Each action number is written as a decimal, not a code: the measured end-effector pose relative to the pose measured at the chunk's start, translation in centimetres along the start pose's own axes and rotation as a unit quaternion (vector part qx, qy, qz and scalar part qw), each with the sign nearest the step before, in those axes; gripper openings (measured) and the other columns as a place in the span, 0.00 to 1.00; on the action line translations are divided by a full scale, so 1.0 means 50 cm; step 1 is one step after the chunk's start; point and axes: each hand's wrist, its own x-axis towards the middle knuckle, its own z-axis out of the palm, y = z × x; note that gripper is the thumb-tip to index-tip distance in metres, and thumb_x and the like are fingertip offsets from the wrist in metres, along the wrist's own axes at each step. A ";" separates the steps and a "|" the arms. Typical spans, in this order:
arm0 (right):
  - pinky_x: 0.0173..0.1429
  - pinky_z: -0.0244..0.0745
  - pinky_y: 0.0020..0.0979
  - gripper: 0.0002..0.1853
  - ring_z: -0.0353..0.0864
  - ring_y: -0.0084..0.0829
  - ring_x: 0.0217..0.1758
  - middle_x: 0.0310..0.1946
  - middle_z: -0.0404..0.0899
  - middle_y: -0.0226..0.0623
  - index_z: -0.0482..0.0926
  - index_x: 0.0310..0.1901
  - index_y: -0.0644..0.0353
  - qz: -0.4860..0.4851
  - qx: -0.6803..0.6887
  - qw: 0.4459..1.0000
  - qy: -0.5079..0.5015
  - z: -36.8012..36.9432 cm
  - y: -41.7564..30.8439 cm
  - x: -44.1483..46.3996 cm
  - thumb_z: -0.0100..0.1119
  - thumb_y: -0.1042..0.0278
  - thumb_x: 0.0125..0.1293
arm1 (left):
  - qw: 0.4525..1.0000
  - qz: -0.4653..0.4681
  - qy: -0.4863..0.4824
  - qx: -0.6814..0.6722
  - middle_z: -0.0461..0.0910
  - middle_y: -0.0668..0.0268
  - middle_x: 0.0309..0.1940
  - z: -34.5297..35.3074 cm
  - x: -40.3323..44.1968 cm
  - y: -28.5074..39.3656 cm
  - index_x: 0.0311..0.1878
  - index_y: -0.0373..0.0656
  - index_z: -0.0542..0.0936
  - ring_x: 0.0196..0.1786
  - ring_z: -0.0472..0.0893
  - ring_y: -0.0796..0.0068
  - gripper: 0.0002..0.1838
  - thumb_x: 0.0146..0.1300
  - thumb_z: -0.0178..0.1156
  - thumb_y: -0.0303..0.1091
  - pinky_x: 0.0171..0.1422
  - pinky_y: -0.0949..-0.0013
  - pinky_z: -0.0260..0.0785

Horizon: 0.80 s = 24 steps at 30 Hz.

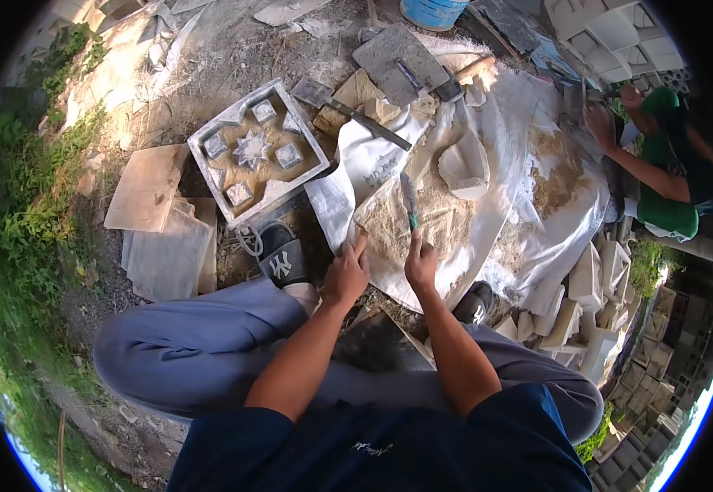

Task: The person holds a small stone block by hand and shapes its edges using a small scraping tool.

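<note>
My right hand grips a small trowel by its green handle, its narrow blade pointing away from me over pale, damp-looking sandy mix. The mix lies on a spread white sack. My left hand is closed at the sack's near edge, fingers bent around the fabric. To the left sits a square mould with a star and small raised blocks inside. Beyond the mix are a cut-open white container, a long flat-ended tool and a grey plate with a handle.
Flat boards are stacked left of the mould. Pale cast blocks lie at the right. A blue bucket stands at the back. Another person in green works at the right. My sandalled feet flank the sack.
</note>
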 end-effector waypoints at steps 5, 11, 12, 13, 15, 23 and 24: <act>0.27 0.60 0.47 0.41 0.64 0.34 0.18 0.11 0.66 0.46 0.71 0.17 0.71 0.064 -0.118 0.991 -0.023 -0.003 0.017 0.021 0.45 0.34 0.72 | 1.000 0.009 0.017 -0.002 0.81 0.39 0.28 0.009 0.010 -0.002 0.47 0.34 0.72 0.33 0.83 0.37 0.22 0.69 0.54 0.49 0.36 0.45 0.77; 0.29 0.62 0.51 0.41 0.70 0.43 0.18 0.12 0.70 0.53 0.75 0.19 0.73 0.041 -0.040 0.998 -0.007 0.001 0.007 0.019 0.46 0.34 0.71 | 1.000 0.001 0.011 -0.024 0.81 0.39 0.27 -0.013 0.006 0.011 0.42 0.35 0.72 0.32 0.82 0.37 0.22 0.69 0.55 0.49 0.36 0.44 0.77; 0.29 0.63 0.50 0.41 0.69 0.42 0.17 0.12 0.70 0.52 0.75 0.20 0.73 0.041 -0.052 0.998 0.008 -0.001 0.013 0.016 0.47 0.34 0.71 | 1.000 0.000 0.011 -0.026 0.81 0.39 0.27 -0.009 0.002 0.008 0.42 0.35 0.72 0.32 0.82 0.37 0.22 0.69 0.55 0.49 0.36 0.44 0.77; 0.28 0.64 0.50 0.42 0.70 0.43 0.17 0.13 0.71 0.53 0.75 0.19 0.73 0.045 -0.099 0.994 -0.019 0.000 0.025 0.025 0.48 0.33 0.70 | 1.000 0.001 0.011 -0.027 0.81 0.39 0.27 -0.008 0.003 0.006 0.42 0.35 0.72 0.32 0.82 0.37 0.21 0.69 0.55 0.49 0.36 0.44 0.77; 0.29 0.65 0.48 0.43 0.69 0.40 0.19 0.13 0.70 0.51 0.73 0.18 0.72 0.063 -0.098 0.992 -0.036 -0.014 0.019 0.035 0.47 0.31 0.69 | 1.000 0.009 0.012 -0.026 0.81 0.39 0.27 -0.007 0.012 0.009 0.41 0.35 0.72 0.32 0.82 0.37 0.21 0.69 0.55 0.49 0.35 0.45 0.77; 0.26 0.63 0.42 0.42 0.64 0.31 0.19 0.14 0.68 0.41 0.70 0.17 0.68 0.065 -0.036 0.997 -0.028 0.011 0.051 0.023 0.45 0.29 0.70 | 1.000 -0.006 0.005 -0.018 0.81 0.40 0.27 0.000 0.011 0.004 0.43 0.36 0.72 0.34 0.83 0.37 0.21 0.69 0.55 0.49 0.38 0.43 0.76; 0.26 0.62 0.41 0.42 0.63 0.30 0.19 0.13 0.67 0.39 0.69 0.16 0.67 0.095 -0.056 0.992 -0.059 0.005 0.045 0.027 0.45 0.30 0.70 | 1.000 0.000 0.008 -0.020 0.81 0.40 0.27 0.002 0.013 0.007 0.43 0.36 0.72 0.34 0.83 0.37 0.21 0.69 0.55 0.49 0.38 0.43 0.76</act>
